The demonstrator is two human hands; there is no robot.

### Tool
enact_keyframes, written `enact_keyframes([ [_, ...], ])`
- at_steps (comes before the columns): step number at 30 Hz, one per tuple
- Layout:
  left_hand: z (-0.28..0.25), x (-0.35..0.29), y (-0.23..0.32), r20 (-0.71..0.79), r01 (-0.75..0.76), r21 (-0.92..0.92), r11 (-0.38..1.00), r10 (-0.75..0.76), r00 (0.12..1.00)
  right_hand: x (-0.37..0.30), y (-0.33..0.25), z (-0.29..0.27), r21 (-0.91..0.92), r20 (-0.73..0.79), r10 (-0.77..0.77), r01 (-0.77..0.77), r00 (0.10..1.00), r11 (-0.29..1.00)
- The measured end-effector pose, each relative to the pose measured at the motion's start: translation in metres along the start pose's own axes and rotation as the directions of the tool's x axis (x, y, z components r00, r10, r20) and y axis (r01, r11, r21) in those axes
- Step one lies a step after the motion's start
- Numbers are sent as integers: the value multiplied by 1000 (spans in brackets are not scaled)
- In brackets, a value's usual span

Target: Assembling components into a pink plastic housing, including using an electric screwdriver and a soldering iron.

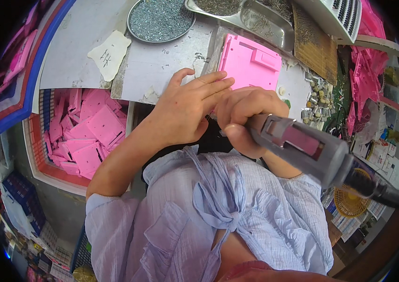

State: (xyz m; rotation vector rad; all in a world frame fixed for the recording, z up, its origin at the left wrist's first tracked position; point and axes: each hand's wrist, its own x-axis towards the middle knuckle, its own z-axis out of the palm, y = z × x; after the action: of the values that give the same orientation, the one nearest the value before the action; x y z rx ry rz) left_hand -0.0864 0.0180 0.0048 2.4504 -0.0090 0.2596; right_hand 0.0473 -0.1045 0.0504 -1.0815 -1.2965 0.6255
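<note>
You are mid-fastening: your right hand [244,120] has its grip clenched round the grey driver [312,148], while your left hand [187,110] lies flat with fingers extended, pinning the near edge of the pink panel [251,63] on the surface [162,66]. The next move likely calls for keeping the tool upright over a hole; the tip itself is hidden. The panel is a flat pink moulding with a raised rectangular tab, near the dish of screws [159,19].

A grey electric screwdriver [303,143] stands over a flat pink plastic panel [251,63] on the bench.
</note>
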Motion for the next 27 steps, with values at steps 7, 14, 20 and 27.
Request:
enact_keyframes([
  [7,-9,20,8,-5,-28,54,998,28,1000,1,-18,-58,259,-116,64,-32,991,965],
  [14,36,83,26,-134,-93,164,982,116,984,-22,-23,-131,151,-490,-46,137,870,979],
  [20,39,84,30,-121,-61,203,977,87,989,-16,-3,-141,207,-486,-10,126,874,970],
  [27,36,83,31,-118,-44,205,978,69,991,-28,-6,-131,118,-416,88,-42,905,992],
])
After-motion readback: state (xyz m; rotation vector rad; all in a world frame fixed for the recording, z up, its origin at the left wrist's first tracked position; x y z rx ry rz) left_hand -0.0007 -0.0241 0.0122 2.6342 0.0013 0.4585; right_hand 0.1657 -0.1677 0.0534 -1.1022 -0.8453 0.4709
